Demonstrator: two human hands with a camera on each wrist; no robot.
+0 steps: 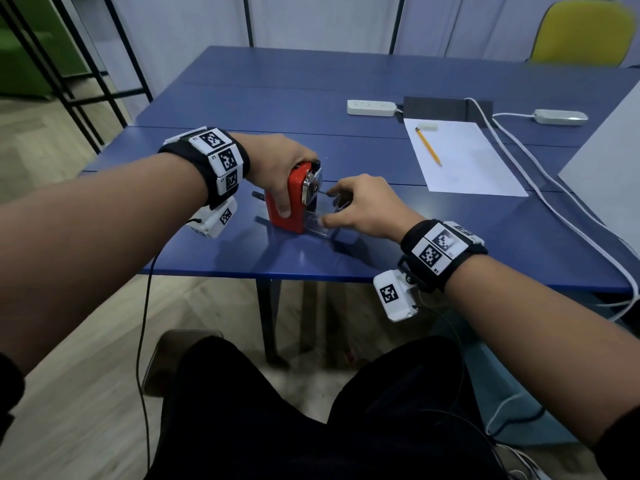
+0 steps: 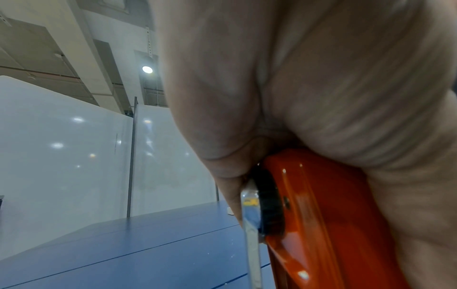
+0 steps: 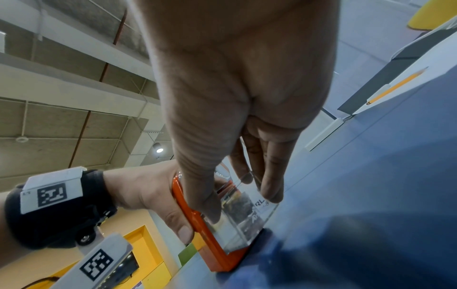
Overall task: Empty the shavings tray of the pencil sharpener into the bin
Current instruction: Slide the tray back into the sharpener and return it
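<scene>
A red pencil sharpener (image 1: 292, 199) stands near the front edge of the blue table (image 1: 450, 237). My left hand (image 1: 280, 168) grips its body from above, thumb down the near side; the left wrist view shows the palm over the orange-red casing (image 2: 316, 215). The clear shavings tray (image 1: 320, 221) sticks out of the sharpener's right side, and in the right wrist view the tray (image 3: 245, 219) holds dark shavings. My right hand (image 1: 353, 206) pinches the tray between the thumb (image 3: 205, 195) and fingers (image 3: 270, 176). No bin is in view.
A white sheet of paper (image 1: 464, 161) with a yellow pencil (image 1: 428, 146) and an eraser (image 1: 426, 127) lies to the right. Two white power strips (image 1: 371, 108) and cables (image 1: 554, 202) run along the back and right. A yellow chair (image 1: 585, 29) stands behind the table.
</scene>
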